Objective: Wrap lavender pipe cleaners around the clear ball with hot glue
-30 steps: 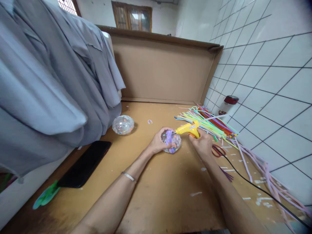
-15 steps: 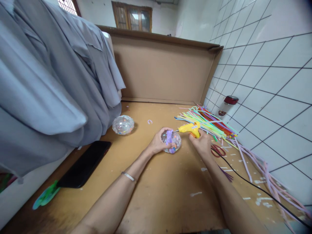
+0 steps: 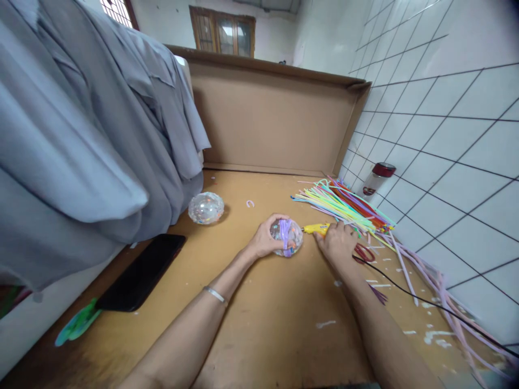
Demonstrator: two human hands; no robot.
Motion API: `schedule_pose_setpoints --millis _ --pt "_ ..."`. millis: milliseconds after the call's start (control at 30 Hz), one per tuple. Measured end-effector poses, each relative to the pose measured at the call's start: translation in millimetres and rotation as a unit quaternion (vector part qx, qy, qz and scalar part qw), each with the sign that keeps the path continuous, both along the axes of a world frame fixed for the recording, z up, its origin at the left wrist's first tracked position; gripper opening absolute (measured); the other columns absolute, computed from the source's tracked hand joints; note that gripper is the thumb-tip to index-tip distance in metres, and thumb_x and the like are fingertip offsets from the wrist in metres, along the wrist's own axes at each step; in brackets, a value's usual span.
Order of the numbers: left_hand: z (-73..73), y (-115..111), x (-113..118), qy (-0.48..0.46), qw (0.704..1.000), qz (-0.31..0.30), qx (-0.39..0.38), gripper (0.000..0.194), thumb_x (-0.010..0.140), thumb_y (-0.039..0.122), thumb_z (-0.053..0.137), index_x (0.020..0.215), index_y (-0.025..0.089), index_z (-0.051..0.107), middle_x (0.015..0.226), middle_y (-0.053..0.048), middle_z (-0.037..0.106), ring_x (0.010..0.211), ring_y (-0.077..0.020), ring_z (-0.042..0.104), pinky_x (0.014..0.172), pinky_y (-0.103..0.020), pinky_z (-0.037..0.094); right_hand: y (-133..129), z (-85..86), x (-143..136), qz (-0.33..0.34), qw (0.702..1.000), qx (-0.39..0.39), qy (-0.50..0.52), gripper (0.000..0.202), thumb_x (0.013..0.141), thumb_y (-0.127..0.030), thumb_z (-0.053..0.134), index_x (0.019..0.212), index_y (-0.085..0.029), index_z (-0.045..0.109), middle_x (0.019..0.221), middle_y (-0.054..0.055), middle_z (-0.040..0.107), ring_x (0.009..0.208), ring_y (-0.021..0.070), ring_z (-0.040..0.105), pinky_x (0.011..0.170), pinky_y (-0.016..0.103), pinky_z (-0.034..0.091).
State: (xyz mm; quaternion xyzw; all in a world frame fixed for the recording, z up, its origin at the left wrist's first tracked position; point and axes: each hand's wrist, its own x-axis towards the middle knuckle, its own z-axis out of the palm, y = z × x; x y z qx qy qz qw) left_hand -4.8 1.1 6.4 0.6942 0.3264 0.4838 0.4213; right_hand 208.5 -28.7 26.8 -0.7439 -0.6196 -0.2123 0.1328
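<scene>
My left hand (image 3: 267, 237) is wrapped round the left side of a clear speckled ball (image 3: 295, 237), which has a purple band (image 3: 285, 232) across it. In my right hand (image 3: 338, 243) is a yellow glue gun (image 3: 316, 228), lying low and mostly covered by the fingers. Its nozzle points left, close to the ball's right side; whether they touch is hard to tell. A second clear speckled ball (image 3: 206, 208) sits further left on the table.
Colourful pipe cleaners (image 3: 344, 205) lie at the back right, near a red-lidded jar (image 3: 379, 178). A black cable (image 3: 405, 294) runs right. On the left are a black phone (image 3: 141, 273) and grey cloth (image 3: 121, 135). A cardboard panel (image 3: 271, 113) stands behind.
My right hand has turned over the glue gun and lowered it, so the nozzle has moved from the ball's top to its right side. My left hand still holds the ball.
</scene>
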Motion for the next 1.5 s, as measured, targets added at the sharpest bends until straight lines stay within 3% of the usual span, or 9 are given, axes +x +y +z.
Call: schedule_pose_setpoints --millis 67,167,233,300,500,733,1200,1500 --pt "-0.6 -1 2 0.006 1.0 -0.002 0.012 0.068 0.05 0.031 0.084 0.111 0.018 0.058 0.116 -0.008 0.064 0.111 -0.0255 0.06 0.099 -0.036 0.045 -8 11.9 -11 0.105 0.991 0.082 0.004 0.041 0.085 -0.041 0.055 0.104 -0.007 0.063 0.097 0.021 0.064 0.093 0.0341 0.057 0.078 0.045 0.041" --pt "-1.2 -2 5 0.027 0.999 -0.004 0.036 0.066 0.051 0.025 0.082 0.112 0.019 0.058 0.116 -0.007 0.064 0.109 -0.0238 0.061 0.098 -0.034 0.046 -21 23.4 -30 0.314 0.931 0.18 0.051 0.035 0.088 -0.034 0.053 0.115 -0.012 0.059 0.101 0.015 0.065 0.093 0.0267 0.057 0.079 0.039 0.041" --pt "-0.1 -4 7 0.043 0.998 -0.001 0.054 0.066 0.051 0.023 0.081 0.113 0.019 0.058 0.116 -0.006 0.064 0.108 -0.0234 0.061 0.099 -0.034 0.045 -27 25.2 -39 0.389 0.897 0.201 0.061 0.027 0.088 -0.026 0.053 0.111 -0.015 0.061 0.098 0.012 0.067 0.089 0.0234 0.058 0.078 0.037 0.041" --pt "2.2 -6 7 0.056 0.996 0.005 0.063 0.065 0.051 0.024 0.081 0.113 0.019 0.058 0.116 -0.006 0.064 0.109 -0.0237 0.061 0.1 -0.034 0.045 -31 24.4 -44 0.416 0.879 0.216 0.084 0.019 0.089 -0.019 0.05 0.102 -0.017 0.065 0.09 0.009 0.069 0.084 0.0209 0.059 0.075 0.035 0.041" --pt "7.9 -10 9 0.063 0.997 0.015 0.046 0.065 0.051 0.026 0.081 0.111 0.018 0.058 0.115 -0.005 0.064 0.108 -0.0232 0.061 0.097 -0.034 0.046 -30 23.4 -43 0.449 0.831 0.206 0.257 0.021 0.091 -0.019 0.05 0.097 -0.022 0.07 0.087 0.006 0.073 0.082 0.018 0.066 0.075 0.032 0.048" --pt "11.9 -10 8 0.047 0.999 0.011 0.018 0.063 0.05 0.024 0.08 0.109 0.019 0.059 0.112 -0.005 0.065 0.105 -0.0238 0.061 0.094 -0.034 0.047 -31 24.0 -48 0.367 0.806 0.148 0.439 0.022 0.088 -0.033 0.055 0.087 -0.023 0.074 0.083 0.005 0.075 0.084 0.0198 0.068 0.079 0.034 0.054" --pt "12.5 -9 4 0.042 0.999 -0.002 0.0 0.067 0.05 0.026 0.081 0.112 0.016 0.058 0.111 -0.006 0.065 0.099 -0.0221 0.062 0.09 -0.032 0.048 -27 26.4 -47 0.383 0.78 0.12 0.479 0.014 0.081 -0.029 0.062 0.077 -0.022 0.073 0.077 0.003 0.074 0.076 0.0184 0.068 0.075 0.032 0.054" --pt "12.9 -9 3 0.028 0.999 -0.014 -0.014 0.067 0.048 0.024 0.081 0.111 0.017 0.058 0.11 -0.006 0.065 0.098 -0.0218 0.063 0.089 -0.032 0.048 -23 24.3 -41 0.404 0.781 0.082 0.468 0.014 0.081 -0.03 0.062 0.077 -0.023 0.073 0.076 0.003 0.074 0.073 0.0175 0.067 0.073 0.031 0.054"
